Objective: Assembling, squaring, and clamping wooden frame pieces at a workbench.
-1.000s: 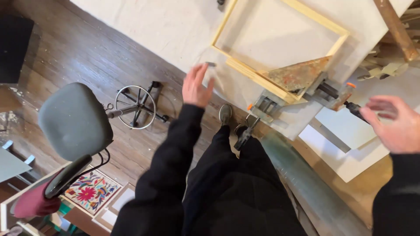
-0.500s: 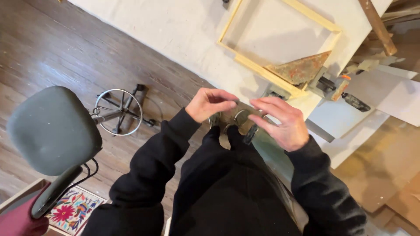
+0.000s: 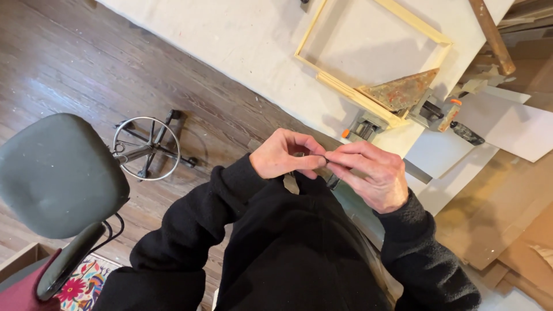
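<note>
Two hands are brought together at chest height, just in front of the black sweater. A small thin item is pinched between the fingertips of the left hand and the right hand; it is mostly hidden by the fingers, so its kind cannot be told. Left hand is curled nearly closed, thumb and forefinger pressed on the item. Right hand is likewise narrowed to a pinch, the other fingers loosely folded.

Judged from the fingertip hold, the item is probably light and slim, easily dropped, and best taken at its ends with a firm pinch. Stiffness cannot be read from this view.

Beyond the hands, a pale wooden frame is laid on a white worktable. One corner of the frame is covered by a rusty triangular plate and held by a corner clamp with orange tips. White boards and brown cardboard sheets are seen at the right, well apart from the hands. A grey-green stool seat and its round metal footring are seen at the left, over dark wood flooring. A patterned rug shows at the bottom left corner.
</note>
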